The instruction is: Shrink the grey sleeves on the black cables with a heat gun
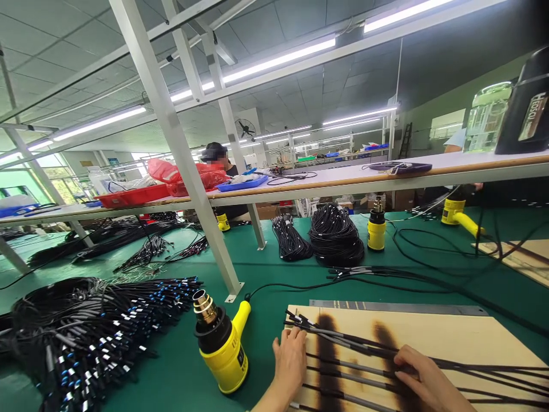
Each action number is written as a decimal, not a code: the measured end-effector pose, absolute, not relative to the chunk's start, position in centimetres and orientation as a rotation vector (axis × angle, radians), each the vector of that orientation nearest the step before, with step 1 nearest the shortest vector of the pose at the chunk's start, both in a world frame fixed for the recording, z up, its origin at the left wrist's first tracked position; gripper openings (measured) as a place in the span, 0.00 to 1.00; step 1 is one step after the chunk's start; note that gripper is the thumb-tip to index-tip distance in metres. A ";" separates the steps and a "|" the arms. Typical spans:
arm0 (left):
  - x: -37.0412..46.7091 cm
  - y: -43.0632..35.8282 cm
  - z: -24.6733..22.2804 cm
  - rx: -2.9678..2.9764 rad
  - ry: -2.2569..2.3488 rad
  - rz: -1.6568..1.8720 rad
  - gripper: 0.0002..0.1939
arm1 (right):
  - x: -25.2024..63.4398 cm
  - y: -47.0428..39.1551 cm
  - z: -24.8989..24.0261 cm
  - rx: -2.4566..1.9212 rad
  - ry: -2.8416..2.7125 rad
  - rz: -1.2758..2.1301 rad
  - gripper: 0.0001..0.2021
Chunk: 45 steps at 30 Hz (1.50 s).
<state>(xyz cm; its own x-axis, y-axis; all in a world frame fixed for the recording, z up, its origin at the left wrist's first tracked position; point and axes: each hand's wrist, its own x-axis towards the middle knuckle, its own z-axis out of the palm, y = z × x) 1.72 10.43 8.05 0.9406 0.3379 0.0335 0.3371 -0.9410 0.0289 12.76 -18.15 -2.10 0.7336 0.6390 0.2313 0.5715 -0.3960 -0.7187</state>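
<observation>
From the head view, we have a pale wooden rectangular board with dark scorched bands in front of us, lying on the green-topped bench. Across it run thin black cables with grey sleeves, some bunched towards the far side, others spaced out nearer us. Our left hand is at the board's left edge, its fingers bent over the cables near their ends; our right hand is further along, thumb and fingers curled beside them. We cannot tell whether either hand's fingers grip a cable or only touch it.

A flat grey metal strip lies along the board's far edge. Left of the board we see a yellow-and-black heat gun standing nozzle up, and beyond it a large heap of black cables with white and blue tips.
</observation>
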 end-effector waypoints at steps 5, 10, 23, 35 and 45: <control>3.6 11.3 8.2 3.139 0.357 0.060 0.17 | 13.7 -17.8 -3.2 -2.080 -0.871 -0.071 0.09; 5.6 12.0 8.3 3.209 0.250 0.035 0.14 | 13.6 -16.6 -3.3 -2.161 -0.899 -0.119 0.12; 8.6 13.2 9.1 3.287 0.251 0.126 0.16 | 12.9 -12.6 -1.5 -2.365 -1.014 -0.116 0.13; 6.4 14.7 8.3 3.291 0.068 -0.028 0.10 | 12.5 -10.5 -1.3 -2.564 -1.051 -0.148 0.14; 4.5 14.9 8.9 3.173 0.212 -0.128 0.15 | 12.1 -11.4 -0.7 -2.570 -1.053 0.003 0.13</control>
